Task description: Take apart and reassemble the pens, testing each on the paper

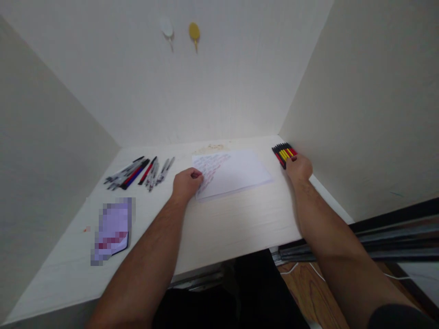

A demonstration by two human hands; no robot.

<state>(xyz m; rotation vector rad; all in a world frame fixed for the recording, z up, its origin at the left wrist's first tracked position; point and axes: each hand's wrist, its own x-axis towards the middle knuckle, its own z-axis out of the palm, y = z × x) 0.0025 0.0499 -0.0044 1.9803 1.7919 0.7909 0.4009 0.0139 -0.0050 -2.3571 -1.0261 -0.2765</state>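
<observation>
A stack of white paper lies mid-table, with rows of blurred bluish and reddish writing on its left part. At its left edge rests my left hand, fingers curled closed; whatever they may hold is hidden. Over at the right, a tight row of pens with black ends and red or yellow barrels lies side by side. My right hand is closed at the near end of this row, fingers on a pen, with the fingertips partly hidden.
Loose clear, red and blue pens lie in a spread at the left. Nearer stands out a pixelated phone-like purple object. Walls enclose the table on three sides; white and yellow hooks hang on the back wall.
</observation>
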